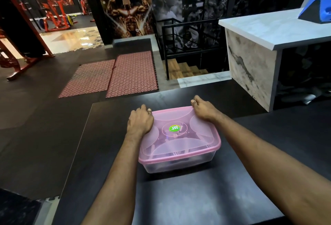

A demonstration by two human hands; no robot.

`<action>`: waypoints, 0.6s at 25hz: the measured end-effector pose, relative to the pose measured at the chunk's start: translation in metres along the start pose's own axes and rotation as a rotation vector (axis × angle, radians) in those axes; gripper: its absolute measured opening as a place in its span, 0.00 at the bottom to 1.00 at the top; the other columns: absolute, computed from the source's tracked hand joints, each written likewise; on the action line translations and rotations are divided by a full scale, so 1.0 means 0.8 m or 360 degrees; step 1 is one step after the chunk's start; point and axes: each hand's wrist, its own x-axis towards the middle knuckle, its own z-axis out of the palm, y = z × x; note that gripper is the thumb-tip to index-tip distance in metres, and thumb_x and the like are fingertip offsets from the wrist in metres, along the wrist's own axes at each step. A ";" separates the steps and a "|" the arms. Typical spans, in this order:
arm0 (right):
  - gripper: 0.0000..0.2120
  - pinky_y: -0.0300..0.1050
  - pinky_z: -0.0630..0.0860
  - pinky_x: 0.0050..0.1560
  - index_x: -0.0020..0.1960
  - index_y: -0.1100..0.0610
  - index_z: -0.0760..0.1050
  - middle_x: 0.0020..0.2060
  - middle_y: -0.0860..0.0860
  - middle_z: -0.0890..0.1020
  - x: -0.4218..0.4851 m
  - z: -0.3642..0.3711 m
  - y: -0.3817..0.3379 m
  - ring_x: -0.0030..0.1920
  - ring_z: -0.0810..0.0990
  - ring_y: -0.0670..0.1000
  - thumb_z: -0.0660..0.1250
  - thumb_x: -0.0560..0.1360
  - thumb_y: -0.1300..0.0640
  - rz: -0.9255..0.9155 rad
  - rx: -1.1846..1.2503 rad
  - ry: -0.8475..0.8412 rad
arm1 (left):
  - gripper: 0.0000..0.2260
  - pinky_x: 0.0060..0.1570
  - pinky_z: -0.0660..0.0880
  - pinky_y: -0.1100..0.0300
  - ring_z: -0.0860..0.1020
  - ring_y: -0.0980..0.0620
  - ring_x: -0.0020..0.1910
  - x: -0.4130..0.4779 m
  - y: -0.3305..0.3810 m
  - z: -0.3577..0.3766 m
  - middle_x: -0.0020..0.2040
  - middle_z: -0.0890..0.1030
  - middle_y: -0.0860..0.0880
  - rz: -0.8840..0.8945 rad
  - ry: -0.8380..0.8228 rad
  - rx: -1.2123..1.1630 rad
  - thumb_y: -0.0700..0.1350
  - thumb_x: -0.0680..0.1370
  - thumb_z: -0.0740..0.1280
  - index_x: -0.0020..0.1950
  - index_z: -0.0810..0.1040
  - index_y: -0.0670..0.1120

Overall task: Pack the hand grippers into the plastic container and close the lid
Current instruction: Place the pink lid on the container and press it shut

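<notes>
Pink-lidded container (179, 160), left hand (139, 122) and right hand (204, 110) pressing far corners

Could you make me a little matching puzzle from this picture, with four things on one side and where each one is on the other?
Things:
1. left hand
2. right hand
3. round sticker
4. pink lid

Places:
A. far right corner of the lid
B. middle of the lid
C. on top of the clear container, on the black table
D. left edge of the lid

Pairs: 1-D, 2-A, 3-B, 4-C
</notes>
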 end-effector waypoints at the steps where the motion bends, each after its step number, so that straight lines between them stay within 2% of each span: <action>1: 0.14 0.58 0.74 0.54 0.45 0.50 0.61 0.52 0.64 0.80 0.000 0.001 0.000 0.53 0.78 0.66 0.47 0.83 0.43 -0.0003 0.0000 -0.0001 | 0.16 0.56 0.69 0.44 0.74 0.32 0.57 0.001 -0.001 0.000 0.59 0.77 0.33 0.0002 0.0001 -0.0013 0.47 0.81 0.51 0.56 0.71 0.38; 4: 0.14 0.58 0.74 0.54 0.44 0.49 0.64 0.52 0.62 0.81 -0.002 0.001 -0.002 0.54 0.78 0.66 0.47 0.83 0.44 -0.0039 -0.0032 0.0032 | 0.16 0.55 0.69 0.44 0.74 0.32 0.57 0.000 0.000 0.000 0.59 0.78 0.34 -0.0020 0.0010 -0.0074 0.47 0.82 0.51 0.56 0.71 0.38; 9: 0.13 0.56 0.73 0.51 0.45 0.47 0.66 0.53 0.61 0.82 -0.008 0.006 0.000 0.53 0.78 0.65 0.47 0.82 0.43 -0.0031 -0.0071 0.0085 | 0.14 0.52 0.71 0.45 0.74 0.34 0.55 -0.006 -0.007 -0.001 0.53 0.78 0.34 -0.0204 0.0293 -0.0260 0.45 0.81 0.53 0.53 0.74 0.38; 13: 0.14 0.56 0.75 0.52 0.45 0.47 0.67 0.51 0.60 0.82 -0.014 0.007 -0.003 0.52 0.78 0.64 0.49 0.83 0.44 -0.0060 -0.0047 0.0095 | 0.14 0.51 0.70 0.49 0.75 0.32 0.54 0.010 -0.018 -0.004 0.53 0.79 0.33 -0.0116 0.0011 -0.0342 0.43 0.82 0.52 0.51 0.73 0.36; 15: 0.15 0.57 0.76 0.53 0.44 0.48 0.68 0.49 0.60 0.82 -0.016 0.007 -0.004 0.51 0.78 0.64 0.49 0.83 0.43 -0.0061 -0.0041 0.0095 | 0.14 0.50 0.68 0.50 0.75 0.31 0.54 0.011 -0.022 -0.005 0.54 0.79 0.32 -0.0109 -0.0043 -0.0377 0.44 0.83 0.51 0.50 0.72 0.36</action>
